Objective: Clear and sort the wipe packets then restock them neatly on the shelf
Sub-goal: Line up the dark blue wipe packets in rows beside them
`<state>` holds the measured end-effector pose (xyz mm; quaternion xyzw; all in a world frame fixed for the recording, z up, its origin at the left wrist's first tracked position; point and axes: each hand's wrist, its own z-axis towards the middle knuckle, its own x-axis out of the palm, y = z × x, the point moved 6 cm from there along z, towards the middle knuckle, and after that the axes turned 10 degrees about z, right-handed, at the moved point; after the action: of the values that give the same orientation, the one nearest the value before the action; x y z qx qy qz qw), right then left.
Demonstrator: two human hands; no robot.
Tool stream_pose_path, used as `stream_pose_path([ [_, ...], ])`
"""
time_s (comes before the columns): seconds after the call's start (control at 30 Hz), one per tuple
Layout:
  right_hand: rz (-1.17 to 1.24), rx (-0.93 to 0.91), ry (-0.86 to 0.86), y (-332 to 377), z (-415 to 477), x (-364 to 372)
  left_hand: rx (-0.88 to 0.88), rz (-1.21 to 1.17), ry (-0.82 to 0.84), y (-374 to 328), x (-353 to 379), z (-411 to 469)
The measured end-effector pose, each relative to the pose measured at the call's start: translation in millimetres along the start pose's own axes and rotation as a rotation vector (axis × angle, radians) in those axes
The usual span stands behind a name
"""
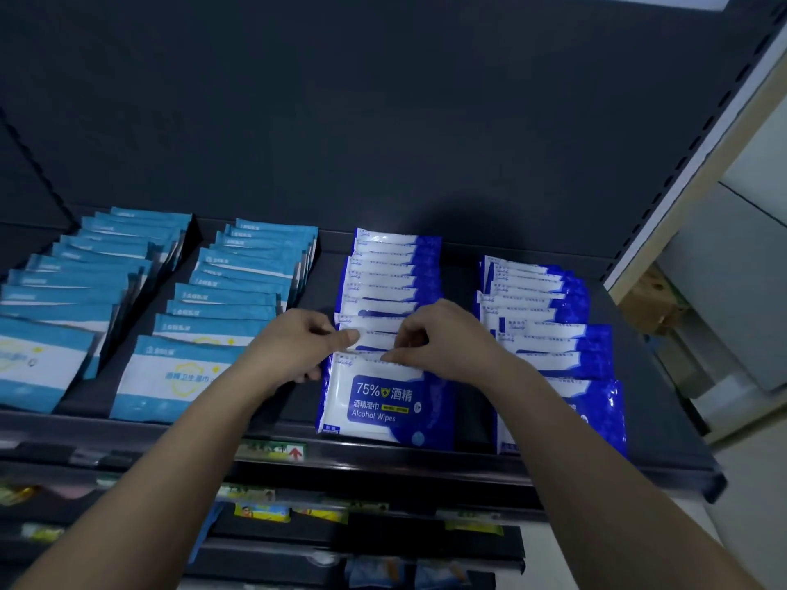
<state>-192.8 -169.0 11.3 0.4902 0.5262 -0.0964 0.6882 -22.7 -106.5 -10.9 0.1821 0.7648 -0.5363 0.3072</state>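
Wipe packets (383, 283) already stand in four rows on the shelf (426, 459), each row overlapping front to back. The two light-blue rows (230, 300) are on the left and the two dark-blue rows (549, 334) on the right, so the sorting by kind looks finished to me. My hands are at the third row from the left, near its front end. My left grip (294, 347) pinches the second packet (374, 340) by its white top edge, thumb on top and fingers curled down its left side. My right grip (443, 338) is curled over the same strip from the other side. Its thumb lies along the seam just above the front packet (379, 402), the one marked 75% Alcohol Wipes. As far as I can tell it holds the second packet too, not the front one. I judge this a late tidying step: seating or straightening one packet so that it leans like the others. Little seems left, apart from the far-right row, whose packets sit stepped and slightly uneven towards the front; the far-left row also fans a bit loosely. I see no loose packets waiting outside the rows, though my arms hide part of the shelf's front. The lower shelves (340, 542) carry other goods that I cannot make out.
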Motion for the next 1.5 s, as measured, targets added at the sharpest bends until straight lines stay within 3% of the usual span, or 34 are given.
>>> stream_pose_path([
  [0.1,-0.030,-0.011,0.040,3,-1,3,-0.038,0.042,0.062,-5,-2,-4],
  [0.3,0.116,-0.015,-0.115,5,-7,3,-0.003,0.037,0.041,-5,0,-7],
  [0.43,0.177,-0.018,-0.099,4,-7,5,0.213,0.341,-0.218,-14,1,-9],
  [0.5,0.184,-0.012,-0.126,1,-7,6,0.355,0.435,-0.238,-19,16,-13],
  [0.8,-0.141,-0.145,-0.270,6,-24,13,0.315,0.726,-0.211,-17,33,-15],
  [1.03,-0.124,-0.017,-0.467,-27,-46,-33,0.418,0.873,-0.187,-64,35,-17],
  [1.13,-0.063,0.160,-0.592,-65,-65,-64,0.538,0.699,-0.118,-102,58,-14],
  [1.23,0.034,0.367,-0.597,-108,-82,-82,0.542,0.379,0.095,-132,97,-8],
  [1.5,0.669,0.526,-0.416,-163,-90,-83,0.062,-0.100,0.165,-151,156,33],
])
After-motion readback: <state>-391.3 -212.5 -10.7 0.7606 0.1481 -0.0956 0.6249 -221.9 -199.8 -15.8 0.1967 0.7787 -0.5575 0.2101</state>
